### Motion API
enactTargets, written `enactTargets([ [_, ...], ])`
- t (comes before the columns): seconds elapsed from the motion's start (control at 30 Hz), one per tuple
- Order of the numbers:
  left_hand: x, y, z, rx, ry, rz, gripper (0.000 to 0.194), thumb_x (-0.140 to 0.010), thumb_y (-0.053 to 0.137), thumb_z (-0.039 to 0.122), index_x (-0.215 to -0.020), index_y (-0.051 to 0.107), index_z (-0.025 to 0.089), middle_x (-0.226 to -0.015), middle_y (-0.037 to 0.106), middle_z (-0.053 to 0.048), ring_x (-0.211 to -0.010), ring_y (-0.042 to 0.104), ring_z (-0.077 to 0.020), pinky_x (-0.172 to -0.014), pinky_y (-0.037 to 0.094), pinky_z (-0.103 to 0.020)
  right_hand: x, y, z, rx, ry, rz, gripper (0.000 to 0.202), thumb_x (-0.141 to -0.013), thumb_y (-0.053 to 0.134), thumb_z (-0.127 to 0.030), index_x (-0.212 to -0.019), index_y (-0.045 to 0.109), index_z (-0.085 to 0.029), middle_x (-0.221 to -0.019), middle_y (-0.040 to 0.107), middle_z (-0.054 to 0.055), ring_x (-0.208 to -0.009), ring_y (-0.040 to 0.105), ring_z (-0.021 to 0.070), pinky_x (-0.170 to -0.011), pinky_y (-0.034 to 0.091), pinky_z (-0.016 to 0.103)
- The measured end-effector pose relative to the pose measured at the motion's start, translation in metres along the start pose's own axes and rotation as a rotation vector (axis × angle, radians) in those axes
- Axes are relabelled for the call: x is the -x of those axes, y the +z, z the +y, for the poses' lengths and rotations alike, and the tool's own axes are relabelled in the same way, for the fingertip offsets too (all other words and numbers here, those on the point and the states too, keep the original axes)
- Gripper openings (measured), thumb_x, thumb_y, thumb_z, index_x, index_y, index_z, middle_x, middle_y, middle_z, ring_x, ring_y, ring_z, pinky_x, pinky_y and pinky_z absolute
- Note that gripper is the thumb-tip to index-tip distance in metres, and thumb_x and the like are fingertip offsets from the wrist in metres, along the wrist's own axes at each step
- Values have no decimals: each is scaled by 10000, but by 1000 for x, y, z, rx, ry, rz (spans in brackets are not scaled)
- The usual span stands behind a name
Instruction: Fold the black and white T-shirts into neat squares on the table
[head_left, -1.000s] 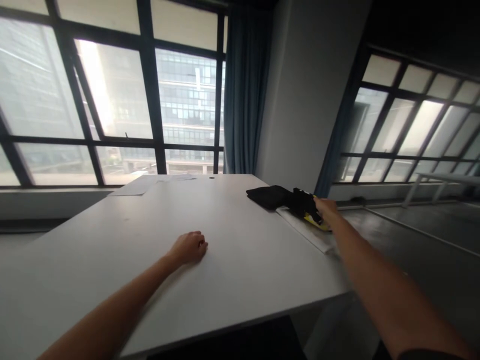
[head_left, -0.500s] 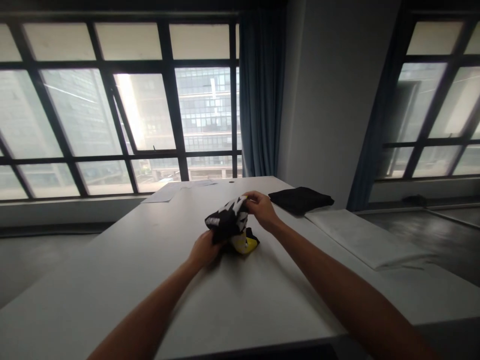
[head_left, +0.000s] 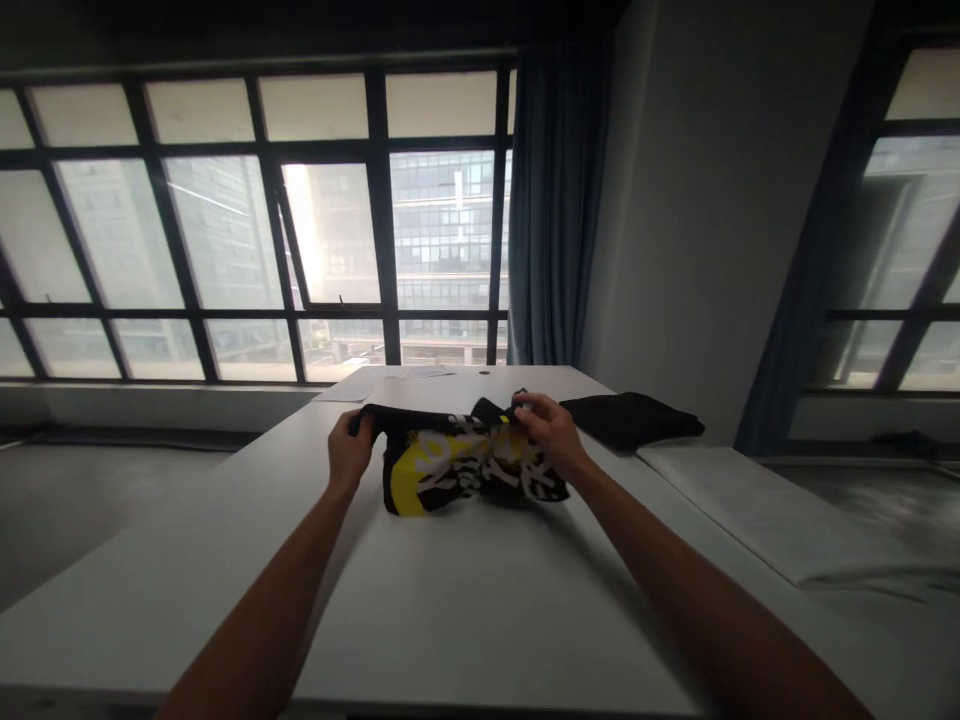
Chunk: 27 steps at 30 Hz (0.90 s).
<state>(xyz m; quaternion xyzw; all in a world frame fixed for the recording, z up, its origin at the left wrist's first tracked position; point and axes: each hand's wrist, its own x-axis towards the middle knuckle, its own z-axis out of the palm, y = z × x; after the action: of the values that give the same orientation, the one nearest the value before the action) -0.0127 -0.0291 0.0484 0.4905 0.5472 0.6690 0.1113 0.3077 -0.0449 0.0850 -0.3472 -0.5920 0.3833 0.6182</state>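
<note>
A black garment (head_left: 450, 465) with yellow patches and pale lettering is stretched sideways between my hands, over the white table (head_left: 480, 610). Its exact kind does not show. My left hand (head_left: 350, 446) is closed on the upper left corner of the cloth. At the upper right edge, my right hand (head_left: 551, 430) pinches the fabric between thumb and fingers. The cloth bunches near the right hand and hangs down in the middle, its lower edge close to the tabletop.
A folded black cloth (head_left: 634, 418) lies on the table to the right, beside a flat white sheet or bag (head_left: 765, 505). Papers (head_left: 352, 385) lie at the far left end. Behind the table are windows, a blue curtain (head_left: 555, 210) and a pillar (head_left: 675, 220).
My hands have moved apart, the left one leftward and up. The garment, bunched up before, is now spread wide with its lettering showing. The view has shifted left.
</note>
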Motion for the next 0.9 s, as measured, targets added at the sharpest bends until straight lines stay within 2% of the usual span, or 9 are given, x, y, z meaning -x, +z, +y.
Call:
enactTargets([
  [0.2, 11, 4, 0, 242, -491, -359, 813, -865, 180, 779, -1089, 631, 140, -913, 728, -137, -754, 691, -229, -639, 550, -336, -7, -9, -27, 389, -78, -75, 551, -744, 699, -493, -1192, 661, -175, -1139, 695, 122, -778, 696, 225, -739, 567, 390],
  [0.27, 15, 6, 13, 338, -459, -390, 847, -846, 195, 796, -1149, 621, 129, -916, 724, -133, -740, 688, -225, -639, 552, -331, 2, -14, -15, 619, -3, -146, 718, -612, 817, -414, -1265, 629, -180, -1198, 676, 131, -826, 691, 225, -820, 552, 381],
  [0.37, 14, -1, 33, 366, -337, -510, 846, -811, 320, 797, -1192, 620, 103, -896, 712, -123, -730, 677, -230, -616, 541, -321, 20, -17, 7, 685, 300, -547, 865, -430, 889, -353, -1249, 642, -221, -1032, 730, 67, -660, 672, 168, -668, 566, 301],
  [0.53, -16, -35, 60, -23, -66, -1264, 680, -685, 705, 598, -1226, 637, 193, -927, 714, -61, -832, 659, -230, -704, 533, -301, 22, -2, 14, 956, 537, -976, 582, -431, 897, -273, -981, 732, -173, -738, 684, -14, -534, 609, 131, -540, 517, 250],
  [0.63, -43, -49, 73, -521, 65, -1487, 613, -566, 827, 404, -1139, 680, 245, -914, 727, -13, -899, 654, -255, -790, 530, -330, 4, 16, -4, 1265, 515, -935, 371, -573, 833, -144, -927, 727, -127, -820, 708, 68, -715, 685, 226, -671, 551, 321],
  [0.7, -61, -58, 83, -772, 187, -1253, 485, -585, 801, 341, -1047, 705, 227, -919, 730, -15, -910, 651, -263, -804, 523, -335, -10, 29, -18, 1361, 156, -573, 319, -710, 729, -118, -1027, 702, -130, -1049, 694, 145, -925, 684, 284, -817, 539, 372],
  [0.77, -74, -70, 93, -911, 308, -783, 386, -668, 732, 322, -1027, 698, 183, -989, 718, -56, -925, 644, -274, -800, 515, -353, -23, 39, -28, 1268, -219, -245, 437, -829, 608, -128, -1264, 591, -164, -1328, 564, 172, -1141, 604, 303, -947, 489, 399],
  [0.83, -81, -86, 103, -965, 395, -266, 392, -775, 645, 360, -1110, 668, 159, -1084, 677, -105, -952, 633, -310, -779, 511, -402, -32, 43, -30, 1132, -408, -161, 585, -889, 544, -170, -1453, 395, -203, -1520, 365, 152, -1291, 489, 303, -1031, 435, 421],
  [0.9, -81, -102, 108, -984, 478, 41, 419, -849, 567, 386, -1206, 628, 174, -1115, 649, -114, -998, 615, -354, -798, 498, -456, -35, 39, -23, 1072, -399, -251, 670, -902, 554, -236, -1515, 284, -224, -1593, 229, 123, -1359, 408, 315, -1071, 395, 460],
])
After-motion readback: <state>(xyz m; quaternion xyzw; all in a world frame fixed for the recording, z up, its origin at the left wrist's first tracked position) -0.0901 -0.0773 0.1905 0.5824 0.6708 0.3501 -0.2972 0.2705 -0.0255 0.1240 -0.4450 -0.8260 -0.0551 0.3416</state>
